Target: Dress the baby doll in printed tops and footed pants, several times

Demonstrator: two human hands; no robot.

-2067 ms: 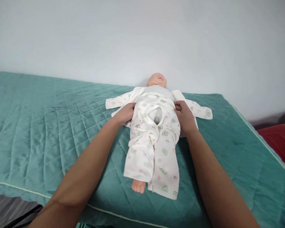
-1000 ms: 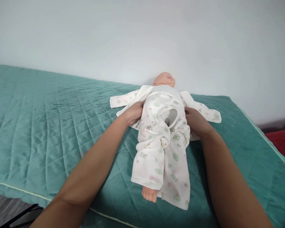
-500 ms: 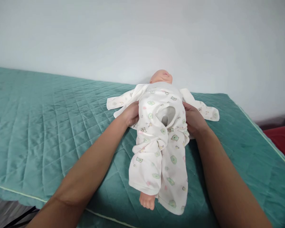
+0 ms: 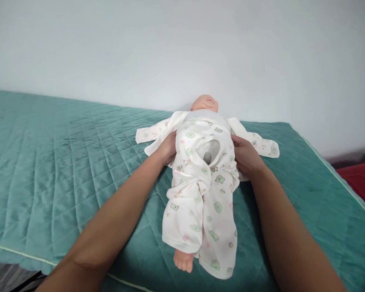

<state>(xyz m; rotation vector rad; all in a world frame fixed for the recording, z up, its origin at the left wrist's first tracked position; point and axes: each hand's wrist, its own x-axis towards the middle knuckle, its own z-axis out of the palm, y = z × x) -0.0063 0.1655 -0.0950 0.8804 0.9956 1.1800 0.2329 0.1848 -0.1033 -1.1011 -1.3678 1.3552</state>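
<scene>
A baby doll (image 4: pixel 204 104) lies on its back, head against the wall. White baby pants (image 4: pixel 187 190) with green bear prints cover its hips and legs, and an oval opening shows the grey body between them. One bare foot (image 4: pixel 183 260) sticks out of the pant leg on the left; the other leg's end hangs flat with no foot showing. My left hand (image 4: pixel 169 149) is closed at the left side of the pants, its fingertips hidden. On the opposite side my right hand (image 4: pixel 246 155) grips the cloth, fingers partly hidden. An open white baby shirt (image 4: pixel 263 146) spreads under the doll.
A green quilted cover (image 4: pixel 63 174) with pale piping lies over the bed. Behind it rises a plain white wall (image 4: pixel 140 48). Something red (image 4: pixel 360 180) stands beyond the right edge, and grey floor (image 4: pixel 3 275) shows at the lower left.
The view has shifted slightly, so the doll and hands appear a little lower and further left. Both hands remain at the sides of the pants.
</scene>
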